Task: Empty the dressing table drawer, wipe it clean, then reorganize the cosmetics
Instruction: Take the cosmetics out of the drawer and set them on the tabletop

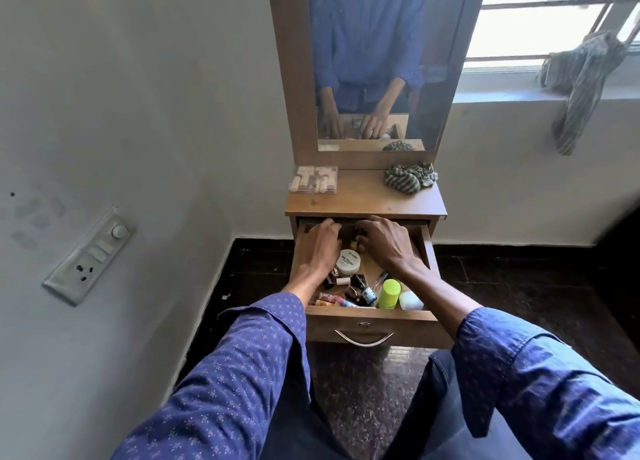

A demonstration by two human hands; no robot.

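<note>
**Both hands deep in the drawer, back end first**

Hands worked at the far end of the open drawer, at frame centre. Left hand lay knuckles-up with fingers curled down over the contents; whether it grasped anything could not be told. Right hand was likewise curled, fingertips at two small bottles standing between the hands; a grip could not be confirmed. Those bottles sat just beside the right fingers, so that hand looked nearer. Below the hands, toward the drawer front, lay one white jar, one green tube, one clear tub and a jumble of small vials, too tangled to count. On the tabletop above lay one clear case at left and one striped cloth at right.
</note>
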